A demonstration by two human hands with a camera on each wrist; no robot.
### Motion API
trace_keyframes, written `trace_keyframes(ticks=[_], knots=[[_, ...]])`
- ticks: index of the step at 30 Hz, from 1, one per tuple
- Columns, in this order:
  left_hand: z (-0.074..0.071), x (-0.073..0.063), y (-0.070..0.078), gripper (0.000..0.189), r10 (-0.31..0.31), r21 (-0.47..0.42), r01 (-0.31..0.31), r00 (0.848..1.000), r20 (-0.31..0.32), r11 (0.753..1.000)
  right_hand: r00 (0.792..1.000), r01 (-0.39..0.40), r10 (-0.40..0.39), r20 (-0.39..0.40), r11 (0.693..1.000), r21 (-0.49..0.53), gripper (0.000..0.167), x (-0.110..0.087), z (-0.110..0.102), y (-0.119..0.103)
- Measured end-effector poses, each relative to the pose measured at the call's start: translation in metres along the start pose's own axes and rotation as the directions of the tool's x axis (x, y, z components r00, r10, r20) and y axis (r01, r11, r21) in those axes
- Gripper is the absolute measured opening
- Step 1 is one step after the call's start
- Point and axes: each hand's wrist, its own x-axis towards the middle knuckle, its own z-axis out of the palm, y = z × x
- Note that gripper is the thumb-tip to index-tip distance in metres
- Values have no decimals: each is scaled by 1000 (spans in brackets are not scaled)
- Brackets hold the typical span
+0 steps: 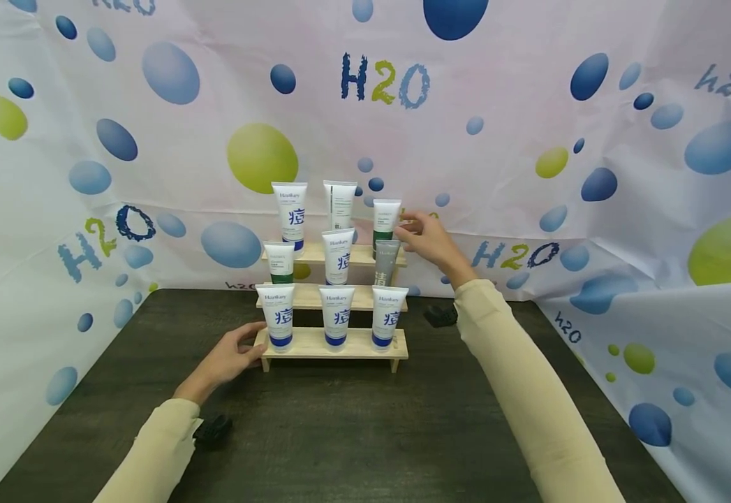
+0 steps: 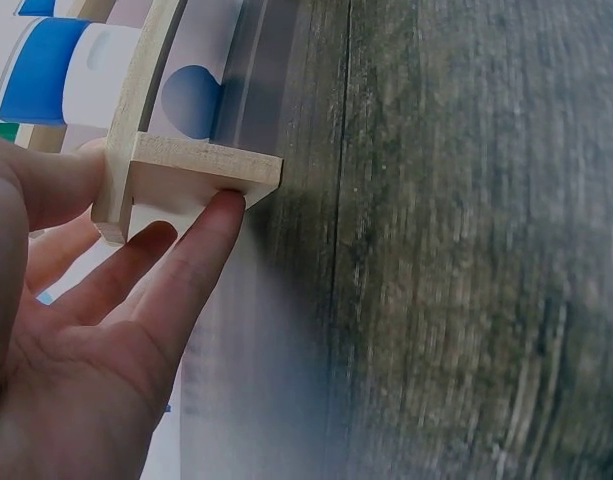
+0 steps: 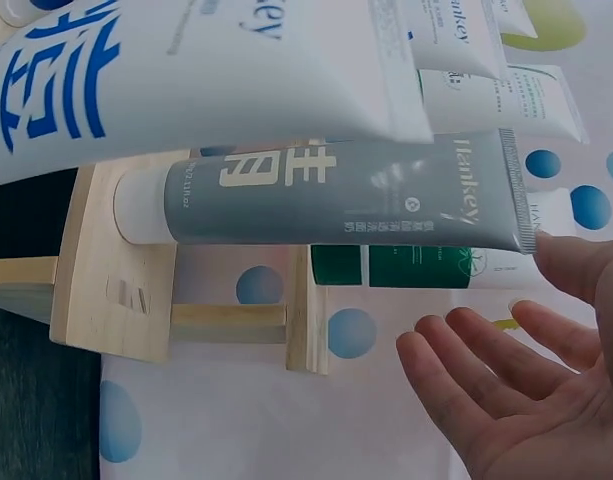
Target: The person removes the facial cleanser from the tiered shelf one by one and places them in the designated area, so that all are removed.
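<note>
A three-tier wooden stand [image 1: 305, 342] holds several squeeze tubes standing on their caps. At the lowest tier's left end, my left hand [image 1: 230, 358] grips the board, its thumb on top and fingers against the end leg [image 2: 201, 160]. My right hand [image 1: 431, 241] is at the right end of the top tier, beside a white and green tube [image 1: 387, 218]. In the right wrist view its fingers [image 3: 476, 365] are spread and loosely bent with nothing between them, the thumb close to the crimped end of a grey tube [image 3: 386, 195] on the middle tier.
Three white tubes with blue caps, one being the middle tube [image 1: 337, 314], line the front tier. A dark wood table [image 1: 340, 433] lies under the stand. Behind it and at both sides hangs a white sheet [image 1: 503, 63] printed with bubbles and "H2O".
</note>
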Motion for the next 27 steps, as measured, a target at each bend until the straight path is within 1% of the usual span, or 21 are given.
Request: trace_keyframes(ticks=[4, 10, 18, 22, 27], knots=[[-1, -1, -1, 62, -14, -8, 14, 1000, 1, 1000, 1000, -28, 28, 2, 999, 23, 55, 5, 4, -1], [-2, 0, -1, 62, -30, -5, 30, 1000, -2, 1000, 999, -49, 50, -12, 997, 54, 58, 12, 10, -3], [-1, 1, -4, 62, -32, -9, 32, 999, -5, 999, 994, -84, 90, -54, 991, 108, 58, 15, 17, -3], [-1, 2, -4, 63, -28, -26, 28, 1000, -3, 999, 991, -95, 108, -81, 985, 143, 56, 17, 19, -2], [0, 2, -4, 63, -24, -34, 24, 1000, 1, 999, 986, -101, 123, -116, 978, 183, 47, 18, 21, -1]])
